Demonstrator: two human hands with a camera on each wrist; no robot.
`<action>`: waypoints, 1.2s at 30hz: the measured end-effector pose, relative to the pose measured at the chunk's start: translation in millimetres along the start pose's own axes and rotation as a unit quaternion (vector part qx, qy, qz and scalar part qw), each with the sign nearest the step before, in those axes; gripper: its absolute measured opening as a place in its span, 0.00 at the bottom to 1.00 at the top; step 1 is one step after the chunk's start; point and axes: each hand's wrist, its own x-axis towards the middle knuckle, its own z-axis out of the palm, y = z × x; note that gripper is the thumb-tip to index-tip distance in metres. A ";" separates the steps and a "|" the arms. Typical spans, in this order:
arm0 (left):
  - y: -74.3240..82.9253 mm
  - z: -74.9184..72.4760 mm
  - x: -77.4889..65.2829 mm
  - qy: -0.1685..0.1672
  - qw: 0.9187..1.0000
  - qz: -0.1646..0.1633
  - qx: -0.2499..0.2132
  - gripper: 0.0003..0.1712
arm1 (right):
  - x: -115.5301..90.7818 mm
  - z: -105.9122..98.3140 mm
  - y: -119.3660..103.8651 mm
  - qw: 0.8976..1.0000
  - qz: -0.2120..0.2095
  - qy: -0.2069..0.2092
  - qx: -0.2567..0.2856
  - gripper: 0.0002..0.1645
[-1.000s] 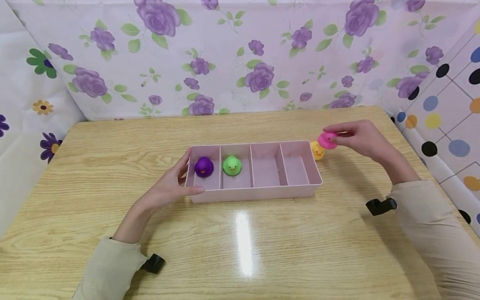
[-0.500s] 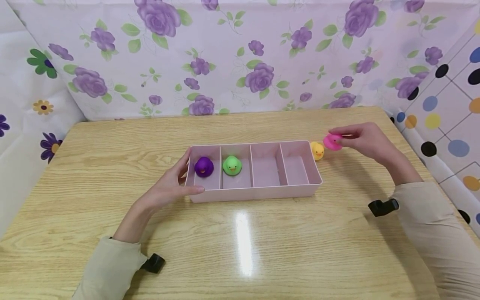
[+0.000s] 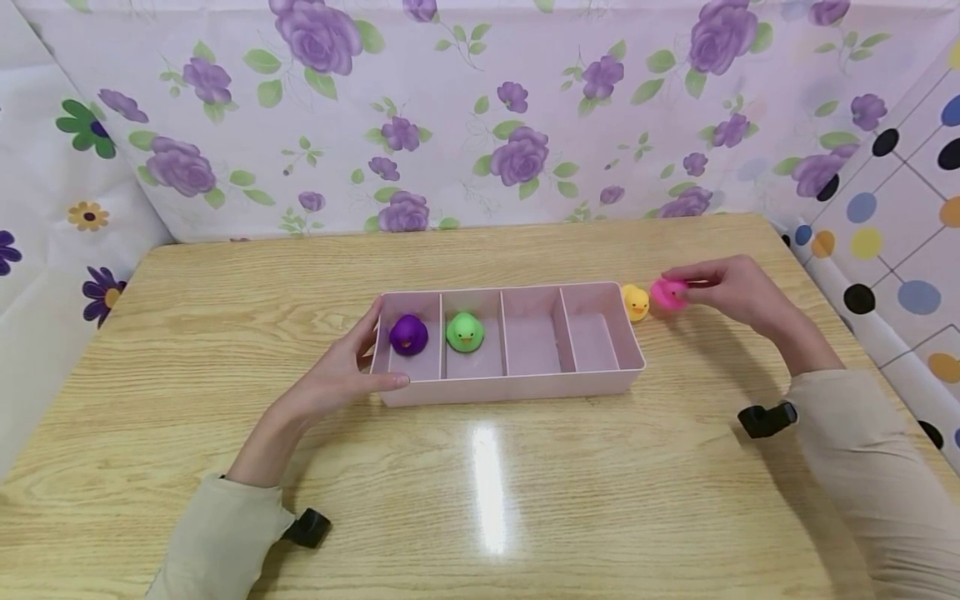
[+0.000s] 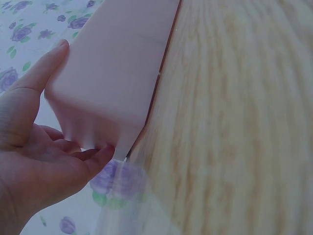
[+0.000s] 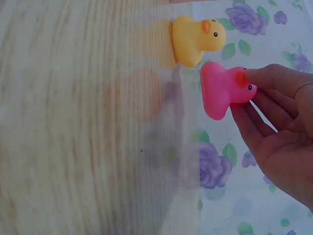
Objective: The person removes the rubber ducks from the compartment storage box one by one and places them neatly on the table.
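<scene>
A pale pink box [image 3: 510, 387] with a row of compartments stands on the wooden table. Its left end is gripped by my left hand [image 3: 341, 371], thumb over the front rim and fingers round the end wall, as the left wrist view [image 4: 54, 152] also shows. The leftmost compartment holds a purple rubber duck [image 3: 408, 334]; a green rubber duck [image 3: 465, 332] sits in the one beside it. My right hand [image 3: 731, 292] pinches a pink rubber duck [image 5: 220, 90] by its head, low over the table. Between it and the box's right end sits a yellow rubber duck [image 5: 193, 41].
The table [image 3: 420, 492] runs back to a wall sheet with purple flowers [image 3: 517, 154]. A dotted sheet [image 3: 918, 296] borders the right side, a flowered white one [image 3: 45, 192] the left. Each sleeve carries a black wrist camera [image 3: 767, 419].
My right hand has moved the pink rubber duck to the right and down, away from the yellow one. The left hand and the box have stayed in place.
</scene>
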 end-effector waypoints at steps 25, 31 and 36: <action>0.2 -0.3 -0.6 -0.002 1.000 -0.002 0.005 0.63 | 2.2 5.0 18.3 1.000 0.008 -0.020 0.006 0.25; 0.4 -0.8 -1.2 -0.003 1.000 -0.005 0.001 0.63 | 1.2 5.1 20.3 0.999 0.003 -0.027 0.016 0.27; 0.2 -0.5 -0.7 -0.002 1.000 -0.005 0.003 0.64 | 0.5 3.6 19.4 0.999 0.012 -0.025 0.030 0.30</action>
